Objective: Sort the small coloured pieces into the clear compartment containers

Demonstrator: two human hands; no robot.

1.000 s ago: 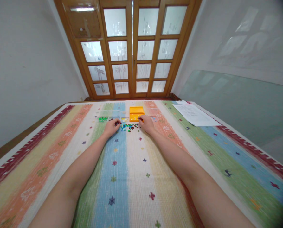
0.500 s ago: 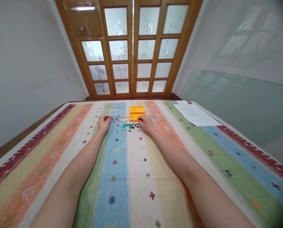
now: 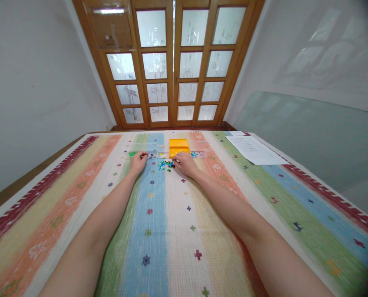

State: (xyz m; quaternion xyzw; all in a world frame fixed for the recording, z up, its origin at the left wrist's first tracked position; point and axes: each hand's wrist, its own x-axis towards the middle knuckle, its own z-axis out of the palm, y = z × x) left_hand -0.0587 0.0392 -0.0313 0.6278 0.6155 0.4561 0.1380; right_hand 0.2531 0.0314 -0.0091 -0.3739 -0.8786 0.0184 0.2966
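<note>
view: head, the only one
surface: table under a striped cloth (image 3: 171, 231), bare along most of its near half apart from the two forearms
paper sheet (image 3: 252, 149): flat, near the far right corner of the surface, well apart from both hands
orange tray (image 3: 178, 147): near the middle of the far edge, just beyond the right hand
clear trays (image 3: 159, 155): low row left and right of the orange tray, hard to make out
green pieces (image 3: 132, 154): left end of that row, just beside the left fingertips
blue pieces (image 3: 196, 154): right of the orange tray, just beyond the right hand
pile of small coloured pieces (image 3: 165, 165): on the cloth in front of the orange tray, between the two hands
in the way: nothing covers the pile except the right fingertips at its right rim
left hand (image 3: 138, 161): palm down, fingers curled, tips at the clear trays; too small to tell if a piece is pinched
right hand (image 3: 186, 163): palm down, fingers bent and close together, tips touching the pile's right side; cannot tell whether it holds anything
backdrop: wooden glazed doors (image 3: 171, 66) past the far edge
</note>
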